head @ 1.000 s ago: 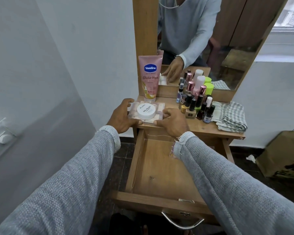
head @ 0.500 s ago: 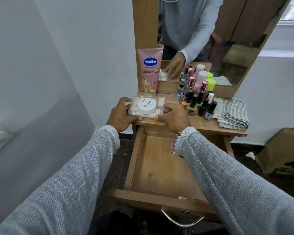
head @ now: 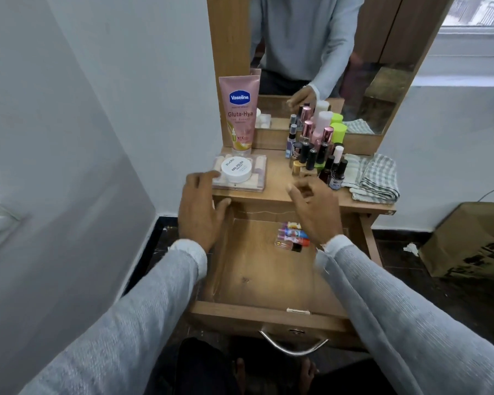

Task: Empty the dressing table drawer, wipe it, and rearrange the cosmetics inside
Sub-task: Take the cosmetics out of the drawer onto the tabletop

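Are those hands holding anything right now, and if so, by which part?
Nothing is held. The left hand and right hand are both open and empty above the drawer; the clear case sits untouched on the tabletop.

Both hands — left, right — empty, spread above the open drawer.

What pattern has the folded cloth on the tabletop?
The folded cloth is green-and-white checked, seen in the head view.
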A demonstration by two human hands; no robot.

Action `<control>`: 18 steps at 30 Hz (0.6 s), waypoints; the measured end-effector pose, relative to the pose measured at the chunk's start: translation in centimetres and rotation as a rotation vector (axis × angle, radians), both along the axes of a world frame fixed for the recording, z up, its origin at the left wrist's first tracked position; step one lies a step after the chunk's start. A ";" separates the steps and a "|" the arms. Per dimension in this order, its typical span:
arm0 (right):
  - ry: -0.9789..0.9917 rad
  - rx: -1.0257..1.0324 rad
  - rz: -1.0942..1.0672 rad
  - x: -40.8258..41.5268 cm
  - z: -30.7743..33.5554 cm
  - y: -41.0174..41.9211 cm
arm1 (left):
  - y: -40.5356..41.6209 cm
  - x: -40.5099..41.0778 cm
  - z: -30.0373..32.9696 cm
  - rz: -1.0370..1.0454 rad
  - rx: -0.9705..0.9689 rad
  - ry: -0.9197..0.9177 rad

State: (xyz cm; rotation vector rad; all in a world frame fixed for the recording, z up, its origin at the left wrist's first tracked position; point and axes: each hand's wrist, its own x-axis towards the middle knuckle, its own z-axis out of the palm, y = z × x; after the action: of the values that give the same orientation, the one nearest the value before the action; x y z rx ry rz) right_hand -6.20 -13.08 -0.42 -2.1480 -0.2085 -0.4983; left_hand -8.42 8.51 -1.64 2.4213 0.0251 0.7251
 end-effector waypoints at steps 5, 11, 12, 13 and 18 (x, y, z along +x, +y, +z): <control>0.209 -0.213 -0.069 -1.7 -3.7 -4.4 | -4.9 -2.6 -2.2 -0.270 0.147 0.117; 0.790 -0.139 0.035 -1.3 -5.4 -5.8 | -8.8 0.4 -4.6 -0.219 -0.051 0.700; 0.810 -0.126 0.089 -1.0 -5.5 -5.7 | -9.2 1.0 -5.0 -0.209 -0.041 0.754; 0.813 -0.134 0.124 -0.6 -5.8 -5.7 | -9.5 1.3 -5.4 -0.206 -0.029 0.795; 0.831 -0.114 0.121 1.1 -7.5 -5.3 | -10.9 3.1 -7.3 -0.255 -0.023 0.797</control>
State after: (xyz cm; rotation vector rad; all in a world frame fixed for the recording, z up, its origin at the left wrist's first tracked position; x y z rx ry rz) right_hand -5.11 -18.40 -7.89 -2.2504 0.1046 0.4982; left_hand -5.34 -2.40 -8.97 2.4691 0.0409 -0.3709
